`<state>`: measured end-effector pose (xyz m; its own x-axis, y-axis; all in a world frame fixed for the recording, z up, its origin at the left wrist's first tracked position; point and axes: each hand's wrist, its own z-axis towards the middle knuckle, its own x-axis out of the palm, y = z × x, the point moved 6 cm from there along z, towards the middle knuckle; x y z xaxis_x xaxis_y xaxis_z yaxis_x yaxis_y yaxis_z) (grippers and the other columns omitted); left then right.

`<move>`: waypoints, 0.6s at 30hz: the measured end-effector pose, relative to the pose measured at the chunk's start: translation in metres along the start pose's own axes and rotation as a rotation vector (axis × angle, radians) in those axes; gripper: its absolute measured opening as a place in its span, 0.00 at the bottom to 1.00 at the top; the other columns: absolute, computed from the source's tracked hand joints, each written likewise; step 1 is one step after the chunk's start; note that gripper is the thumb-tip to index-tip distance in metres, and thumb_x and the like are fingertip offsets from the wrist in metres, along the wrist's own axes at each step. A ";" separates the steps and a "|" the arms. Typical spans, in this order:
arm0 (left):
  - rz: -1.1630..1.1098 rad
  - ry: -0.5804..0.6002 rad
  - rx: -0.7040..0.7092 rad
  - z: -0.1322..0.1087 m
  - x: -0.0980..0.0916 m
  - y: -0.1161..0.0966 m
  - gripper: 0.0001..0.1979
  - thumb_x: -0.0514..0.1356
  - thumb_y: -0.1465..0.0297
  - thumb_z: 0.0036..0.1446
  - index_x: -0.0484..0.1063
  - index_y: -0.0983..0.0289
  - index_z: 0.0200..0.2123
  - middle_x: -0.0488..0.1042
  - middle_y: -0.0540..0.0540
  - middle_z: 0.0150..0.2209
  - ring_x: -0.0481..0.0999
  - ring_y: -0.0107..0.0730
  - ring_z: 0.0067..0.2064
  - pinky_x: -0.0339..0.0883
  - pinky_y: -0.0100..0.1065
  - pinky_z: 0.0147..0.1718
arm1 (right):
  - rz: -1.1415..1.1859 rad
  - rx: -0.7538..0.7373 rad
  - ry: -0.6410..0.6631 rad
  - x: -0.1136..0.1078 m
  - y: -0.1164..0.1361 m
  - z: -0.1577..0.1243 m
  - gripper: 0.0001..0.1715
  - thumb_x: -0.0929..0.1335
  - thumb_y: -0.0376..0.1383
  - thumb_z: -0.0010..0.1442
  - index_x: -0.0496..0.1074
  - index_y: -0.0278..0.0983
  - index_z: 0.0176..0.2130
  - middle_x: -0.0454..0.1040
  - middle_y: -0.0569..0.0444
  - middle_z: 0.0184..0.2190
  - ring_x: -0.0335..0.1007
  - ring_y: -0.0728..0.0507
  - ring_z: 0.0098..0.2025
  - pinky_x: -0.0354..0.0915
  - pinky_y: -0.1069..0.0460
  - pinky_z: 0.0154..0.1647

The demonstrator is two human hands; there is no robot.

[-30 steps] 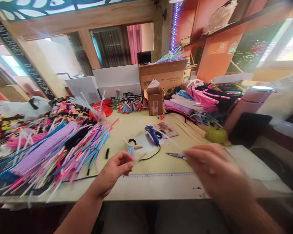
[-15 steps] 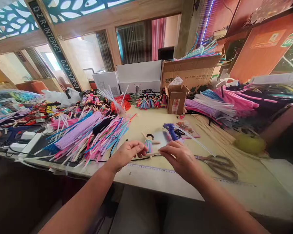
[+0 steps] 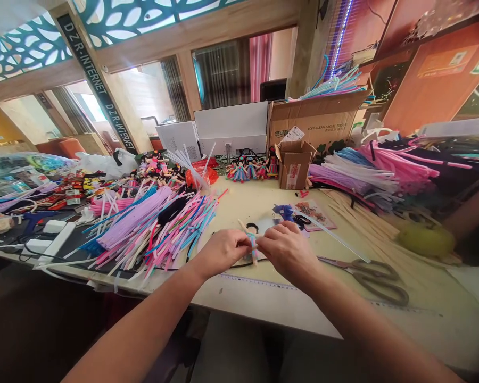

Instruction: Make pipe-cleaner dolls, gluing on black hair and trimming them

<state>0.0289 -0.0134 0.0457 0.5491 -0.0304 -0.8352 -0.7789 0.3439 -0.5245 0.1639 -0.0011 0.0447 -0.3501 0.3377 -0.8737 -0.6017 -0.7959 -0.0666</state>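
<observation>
My left hand (image 3: 227, 249) and my right hand (image 3: 287, 250) are close together over the front middle of the table, fingers pinched. Between them, a thin beige strip (image 3: 255, 246) runs from one set of fingertips to the other, mostly hidden by them. Just behind lies a small doll (image 3: 252, 229) with dark hair and a blue and pink striped body, partly covered by my fingers. Beyond my right hand is a blue glue gun (image 3: 284, 213). Large scissors (image 3: 367, 274) rest to the right of that hand.
Bundles of coloured pipe cleaners (image 3: 143, 223) cover the left side, with more (image 3: 367, 170) at the right. Finished dolls (image 3: 249, 168) stand at the back beside a small cardboard box (image 3: 295, 165). A ruler (image 3: 259, 282) lies along the front; a green fruit (image 3: 425, 239) is at right.
Both hands have come closer together, narrowing the gap between their fingertips and covering more of the doll. The whole view has shifted slightly.
</observation>
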 end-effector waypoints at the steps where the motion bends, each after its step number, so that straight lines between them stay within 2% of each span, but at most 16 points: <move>1: 0.041 -0.008 0.017 0.006 0.000 0.002 0.09 0.58 0.65 0.58 0.77 0.62 0.31 0.76 0.50 0.31 0.72 0.30 0.33 0.58 0.30 0.31 | -0.024 0.005 0.004 0.002 -0.003 0.004 0.09 0.68 0.36 0.63 0.76 0.39 0.31 0.74 0.55 0.26 0.65 0.44 0.34 0.51 0.47 0.43; 7: 0.443 -0.034 0.101 0.042 0.003 0.007 0.12 0.54 0.68 0.62 0.76 0.64 0.31 0.78 0.55 0.32 0.76 0.37 0.35 0.61 0.35 0.33 | -0.002 0.082 -0.026 0.023 -0.031 0.023 0.07 0.68 0.35 0.64 0.77 0.41 0.37 0.75 0.55 0.29 0.68 0.44 0.35 0.51 0.49 0.39; 9: 0.514 -0.064 0.110 0.053 0.005 0.011 0.12 0.54 0.69 0.62 0.75 0.64 0.31 0.78 0.56 0.32 0.77 0.39 0.35 0.61 0.36 0.33 | 0.008 0.105 -0.045 0.032 -0.040 0.027 0.07 0.67 0.33 0.64 0.77 0.40 0.39 0.76 0.55 0.30 0.69 0.44 0.35 0.52 0.49 0.39; 13: 0.482 -0.058 0.100 0.070 0.012 0.024 0.10 0.54 0.69 0.62 0.74 0.63 0.32 0.79 0.55 0.33 0.77 0.38 0.36 0.62 0.36 0.33 | 0.011 0.148 -0.097 0.048 -0.054 0.030 0.06 0.66 0.34 0.65 0.74 0.38 0.37 0.77 0.55 0.30 0.70 0.44 0.35 0.53 0.49 0.39; 18: 0.382 -0.001 0.064 0.076 0.025 0.042 0.10 0.53 0.70 0.62 0.74 0.62 0.32 0.79 0.54 0.35 0.77 0.37 0.37 0.63 0.36 0.36 | 0.004 0.108 -0.208 0.059 -0.058 0.027 0.16 0.61 0.39 0.69 0.73 0.38 0.32 0.75 0.53 0.28 0.68 0.43 0.33 0.54 0.50 0.37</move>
<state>0.0331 0.0720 0.0156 0.2236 0.1122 -0.9682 -0.9066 0.3886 -0.1644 0.1592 0.0787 0.0099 -0.4858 0.4401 -0.7552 -0.6696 -0.7427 -0.0020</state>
